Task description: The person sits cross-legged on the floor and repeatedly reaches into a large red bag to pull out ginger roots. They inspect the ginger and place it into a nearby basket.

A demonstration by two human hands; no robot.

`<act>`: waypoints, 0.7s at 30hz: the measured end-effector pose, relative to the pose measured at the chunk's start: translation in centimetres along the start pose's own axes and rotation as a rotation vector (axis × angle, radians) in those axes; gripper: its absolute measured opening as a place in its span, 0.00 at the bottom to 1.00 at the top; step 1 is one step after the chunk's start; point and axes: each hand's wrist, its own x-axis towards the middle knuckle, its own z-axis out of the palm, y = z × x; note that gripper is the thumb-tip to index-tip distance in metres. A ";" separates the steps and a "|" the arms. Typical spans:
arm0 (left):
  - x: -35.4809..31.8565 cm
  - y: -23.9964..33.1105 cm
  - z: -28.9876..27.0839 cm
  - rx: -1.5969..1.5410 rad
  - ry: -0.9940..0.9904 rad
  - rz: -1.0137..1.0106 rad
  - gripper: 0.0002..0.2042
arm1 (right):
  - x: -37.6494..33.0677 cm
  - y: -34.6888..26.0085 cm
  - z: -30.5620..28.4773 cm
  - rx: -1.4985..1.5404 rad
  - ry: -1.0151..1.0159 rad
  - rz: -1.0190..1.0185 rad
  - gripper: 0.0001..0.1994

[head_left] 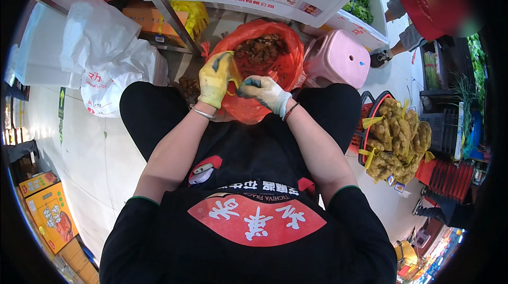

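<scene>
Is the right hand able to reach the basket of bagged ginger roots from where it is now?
Probably yes: the right hand is at the orange plastic bag, and nothing blocks the way to the basket.

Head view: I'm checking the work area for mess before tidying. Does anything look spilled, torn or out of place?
Nothing stands out. The red bag sits open with its brown pieces inside, by the left hand and right hand. The basket of ginger stays heaped within its rim, and the pink stool stands upright.
</scene>
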 end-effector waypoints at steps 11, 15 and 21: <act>-1.4 0.9 -0.1 -0.180 -0.419 -0.159 0.13 | -0.4 -0.4 -1.2 0.239 0.137 0.123 0.19; 0.1 -3.8 0.0 0.200 -0.160 0.101 0.17 | 0.0 0.2 -1.6 0.079 0.243 0.110 0.15; 0.2 2.0 -0.3 -0.086 -0.503 -0.605 0.17 | 0.5 2.0 -1.8 0.205 0.393 0.028 0.14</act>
